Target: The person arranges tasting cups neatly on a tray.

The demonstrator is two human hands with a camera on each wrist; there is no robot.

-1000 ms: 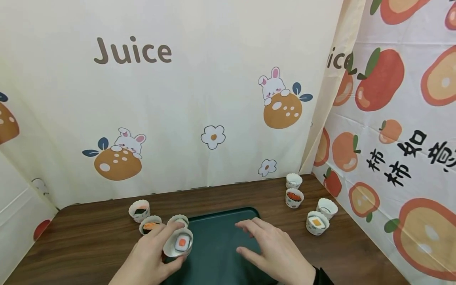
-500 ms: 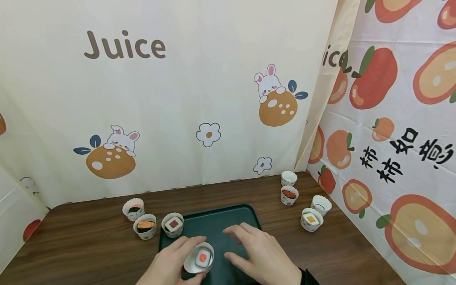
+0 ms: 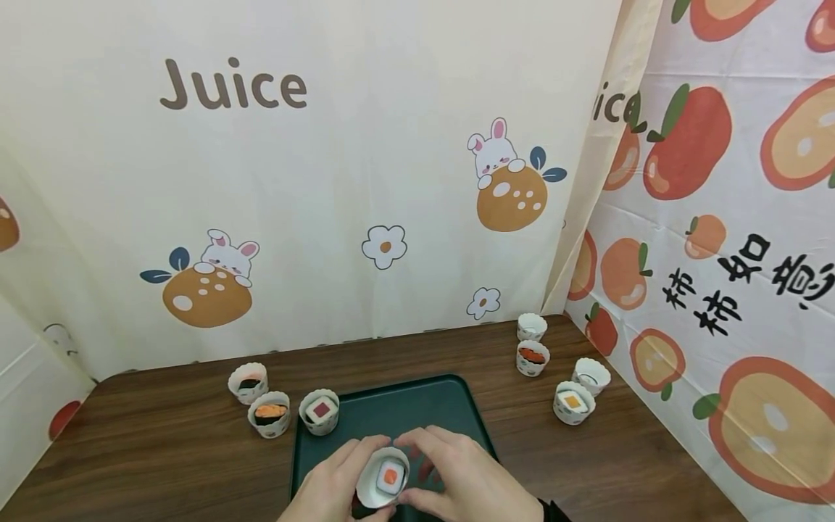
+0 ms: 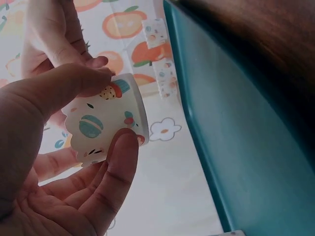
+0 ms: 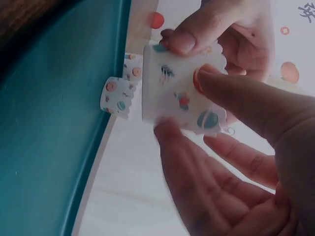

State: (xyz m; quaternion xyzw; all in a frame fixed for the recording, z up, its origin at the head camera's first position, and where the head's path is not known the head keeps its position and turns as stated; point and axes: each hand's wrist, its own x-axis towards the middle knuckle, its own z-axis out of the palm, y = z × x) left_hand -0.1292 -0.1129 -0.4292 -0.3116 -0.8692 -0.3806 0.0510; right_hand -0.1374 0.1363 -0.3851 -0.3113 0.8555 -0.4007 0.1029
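My left hand point(image 3: 333, 478) grips a scalloped paper baking cup point(image 4: 93, 123) between thumb and fingers, above the dark green tray point(image 3: 417, 395). A toy sushi piece point(image 3: 391, 477), white with an orange centre, sits in the cup. On the cup's other side, my right hand point(image 3: 472, 478) has its thumb on the cup wall and its fingers curved about the base, slightly blurred in the right wrist view. Another baking cup point(image 3: 320, 412), with a white piece with a dark red square, stands by the tray's back left corner.
Two baking cups with sushi, one with a black-banded pink piece point(image 3: 248, 383) and one orange-topped point(image 3: 269, 415), stand left. At right are a red-topped one point(image 3: 532, 358), a yellow-centred one point(image 3: 574, 403), and two more cups behind point(image 3: 532, 327). A printed curtain point(image 3: 313, 181) hangs behind.
My left hand has carried the baking cup rightward and nearer, from beside the other cup to over the tray. My right hand has come up against it from the right.
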